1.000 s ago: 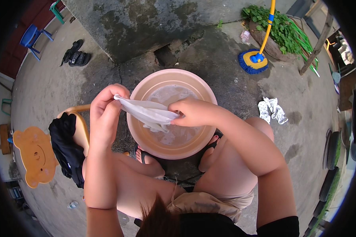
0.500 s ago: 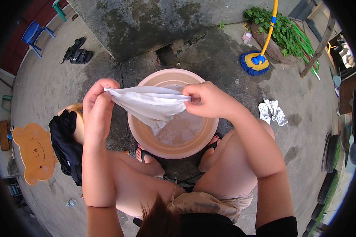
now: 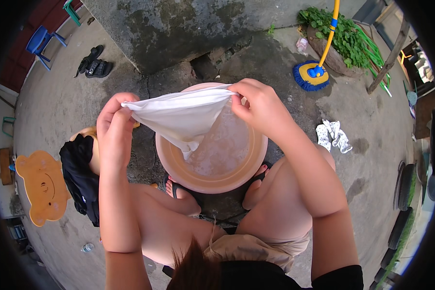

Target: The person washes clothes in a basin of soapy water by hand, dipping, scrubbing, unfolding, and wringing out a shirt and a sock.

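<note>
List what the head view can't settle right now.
All in the head view:
Basin: far-left rim, hidden by white cloth.
Pinched cloth ends: partly covered by left grip and right grip.
Mop: handle top, cut off by upper edge.
Bottle: contents, too small.

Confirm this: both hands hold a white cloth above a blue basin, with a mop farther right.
Wrong colour: the head view shows the basin is pinkish beige, not blue. The left hand and right hand do hold the white cloth above it, with the mop farther right.
</note>
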`<state>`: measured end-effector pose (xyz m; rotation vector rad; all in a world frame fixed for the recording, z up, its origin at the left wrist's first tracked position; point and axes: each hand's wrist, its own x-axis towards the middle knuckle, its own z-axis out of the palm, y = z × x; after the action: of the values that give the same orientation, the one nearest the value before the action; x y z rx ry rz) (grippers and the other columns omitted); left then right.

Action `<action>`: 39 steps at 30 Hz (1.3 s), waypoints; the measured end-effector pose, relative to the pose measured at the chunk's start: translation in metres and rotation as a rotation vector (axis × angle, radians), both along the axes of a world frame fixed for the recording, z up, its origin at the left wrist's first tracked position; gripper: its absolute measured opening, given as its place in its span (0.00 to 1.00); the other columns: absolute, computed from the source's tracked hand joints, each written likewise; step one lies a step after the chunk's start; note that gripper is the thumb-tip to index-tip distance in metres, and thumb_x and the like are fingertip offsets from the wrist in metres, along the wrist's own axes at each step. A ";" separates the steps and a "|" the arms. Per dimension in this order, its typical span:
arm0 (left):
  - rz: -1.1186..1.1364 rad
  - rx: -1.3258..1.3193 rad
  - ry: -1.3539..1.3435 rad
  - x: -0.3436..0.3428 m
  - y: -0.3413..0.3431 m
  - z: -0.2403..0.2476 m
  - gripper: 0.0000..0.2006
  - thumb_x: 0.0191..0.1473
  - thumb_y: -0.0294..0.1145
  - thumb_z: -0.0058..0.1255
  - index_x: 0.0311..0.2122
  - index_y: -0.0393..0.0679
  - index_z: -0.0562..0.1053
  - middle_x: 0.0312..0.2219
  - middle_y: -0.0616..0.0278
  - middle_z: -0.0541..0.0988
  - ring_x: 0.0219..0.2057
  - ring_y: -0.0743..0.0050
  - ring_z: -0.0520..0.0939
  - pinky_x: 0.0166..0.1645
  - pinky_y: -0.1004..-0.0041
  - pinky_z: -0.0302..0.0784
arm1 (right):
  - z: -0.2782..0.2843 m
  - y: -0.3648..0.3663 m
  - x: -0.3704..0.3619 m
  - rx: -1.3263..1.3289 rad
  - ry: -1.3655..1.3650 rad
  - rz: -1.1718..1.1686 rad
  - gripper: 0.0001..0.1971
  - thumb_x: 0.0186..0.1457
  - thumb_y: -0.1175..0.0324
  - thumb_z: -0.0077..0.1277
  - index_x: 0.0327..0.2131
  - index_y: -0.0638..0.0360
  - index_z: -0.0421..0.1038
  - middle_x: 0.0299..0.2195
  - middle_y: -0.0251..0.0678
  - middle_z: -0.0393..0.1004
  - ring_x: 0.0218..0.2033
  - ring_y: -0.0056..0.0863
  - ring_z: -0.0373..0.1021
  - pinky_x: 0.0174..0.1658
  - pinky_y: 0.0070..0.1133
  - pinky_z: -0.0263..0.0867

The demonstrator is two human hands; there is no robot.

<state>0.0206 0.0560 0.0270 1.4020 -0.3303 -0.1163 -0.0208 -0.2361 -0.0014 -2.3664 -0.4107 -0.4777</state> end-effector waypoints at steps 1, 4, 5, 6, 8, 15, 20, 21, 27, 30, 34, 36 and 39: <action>0.001 0.000 0.000 0.000 0.000 0.000 0.08 0.53 0.28 0.41 0.37 0.39 0.70 0.33 0.67 0.72 0.33 0.84 0.70 0.37 0.81 0.64 | 0.001 0.002 0.000 0.051 0.011 -0.022 0.08 0.47 0.76 0.52 0.33 0.65 0.72 0.26 0.38 0.73 0.25 0.27 0.72 0.29 0.21 0.69; 0.038 -0.013 -0.001 -0.001 -0.001 0.001 0.08 0.53 0.28 0.41 0.37 0.39 0.70 0.33 0.67 0.72 0.32 0.85 0.69 0.37 0.81 0.63 | 0.008 0.004 -0.002 0.216 0.082 -0.044 0.07 0.48 0.75 0.51 0.33 0.64 0.70 0.26 0.38 0.72 0.25 0.28 0.72 0.29 0.22 0.68; 0.034 -0.008 -0.004 0.000 -0.001 0.001 0.08 0.53 0.28 0.41 0.37 0.39 0.70 0.32 0.68 0.72 0.31 0.85 0.69 0.36 0.82 0.63 | 0.009 0.005 -0.002 0.329 0.141 -0.044 0.07 0.48 0.74 0.50 0.32 0.63 0.70 0.26 0.39 0.71 0.24 0.30 0.72 0.29 0.24 0.68; 0.030 -0.003 -0.007 0.000 0.000 0.001 0.08 0.53 0.28 0.41 0.37 0.39 0.71 0.32 0.68 0.72 0.31 0.86 0.68 0.36 0.82 0.62 | 0.009 0.003 -0.002 0.329 0.141 -0.043 0.07 0.48 0.74 0.50 0.32 0.63 0.70 0.26 0.39 0.71 0.24 0.30 0.72 0.29 0.24 0.68; 0.026 0.006 0.001 -0.001 0.000 0.001 0.08 0.53 0.28 0.41 0.37 0.39 0.71 0.32 0.69 0.72 0.31 0.86 0.68 0.35 0.83 0.62 | 0.007 -0.001 -0.002 0.515 0.390 -0.019 0.08 0.52 0.77 0.46 0.38 0.63 0.69 0.30 0.30 0.72 0.29 0.16 0.71 0.26 0.16 0.67; 0.024 0.066 0.004 0.001 0.000 0.000 0.08 0.54 0.30 0.44 0.38 0.40 0.72 0.30 0.72 0.73 0.30 0.89 0.67 0.34 0.84 0.61 | 0.013 0.001 -0.004 0.640 0.520 0.012 0.13 0.53 0.78 0.43 0.43 0.61 0.67 0.32 0.30 0.69 0.28 0.13 0.68 0.26 0.15 0.65; 0.040 0.144 0.048 0.001 -0.009 -0.002 0.08 0.56 0.29 0.44 0.39 0.41 0.72 0.31 0.71 0.74 0.33 0.87 0.70 0.39 0.83 0.64 | -0.008 -0.011 0.005 0.286 0.370 0.010 0.10 0.48 0.76 0.48 0.37 0.64 0.71 0.31 0.31 0.68 0.30 0.16 0.68 0.30 0.16 0.64; 0.082 0.181 0.066 0.001 -0.012 -0.003 0.07 0.57 0.29 0.45 0.39 0.41 0.72 0.32 0.71 0.75 0.35 0.87 0.71 0.41 0.83 0.65 | -0.013 -0.013 0.007 0.287 0.371 0.008 0.10 0.48 0.76 0.48 0.37 0.64 0.71 0.31 0.31 0.68 0.30 0.16 0.68 0.30 0.16 0.64; 0.007 0.191 0.193 0.008 -0.015 -0.012 0.10 0.59 0.29 0.43 0.44 0.40 0.69 0.37 0.67 0.73 0.40 0.81 0.73 0.48 0.75 0.71 | -0.024 -0.012 0.016 0.258 0.249 -0.130 0.10 0.42 0.74 0.51 0.32 0.63 0.73 0.27 0.40 0.70 0.25 0.33 0.68 0.31 0.24 0.65; 0.021 0.082 0.207 0.008 -0.017 -0.015 0.10 0.59 0.28 0.41 0.44 0.39 0.69 0.38 0.65 0.73 0.41 0.78 0.74 0.48 0.72 0.73 | -0.018 -0.007 0.017 0.343 0.246 -0.181 0.09 0.43 0.73 0.50 0.32 0.63 0.73 0.27 0.41 0.72 0.25 0.31 0.70 0.31 0.24 0.65; 0.023 -0.016 0.175 0.019 -0.015 -0.026 0.10 0.58 0.27 0.39 0.44 0.38 0.68 0.37 0.63 0.74 0.41 0.75 0.75 0.50 0.70 0.73 | -0.019 -0.007 0.018 0.515 0.328 -0.144 0.09 0.47 0.74 0.48 0.34 0.64 0.72 0.27 0.40 0.75 0.26 0.23 0.72 0.32 0.21 0.66; 0.070 -0.026 0.150 0.022 -0.014 -0.029 0.10 0.57 0.26 0.39 0.43 0.37 0.68 0.35 0.61 0.74 0.40 0.74 0.76 0.49 0.70 0.73 | -0.024 -0.008 0.019 0.606 0.331 -0.090 0.08 0.49 0.75 0.47 0.35 0.64 0.72 0.27 0.39 0.75 0.26 0.20 0.72 0.33 0.20 0.67; 0.092 -0.019 0.134 0.023 -0.014 -0.029 0.10 0.55 0.26 0.39 0.42 0.37 0.68 0.34 0.61 0.74 0.39 0.74 0.76 0.49 0.71 0.73 | -0.025 -0.007 0.020 0.737 0.354 -0.067 0.08 0.50 0.76 0.46 0.36 0.65 0.71 0.28 0.34 0.75 0.28 0.17 0.71 0.34 0.18 0.67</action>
<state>0.0432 0.0420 -0.0018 1.3813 -0.1552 -0.1302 -0.0013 -0.2427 -0.0268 -1.6948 0.0208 -0.1794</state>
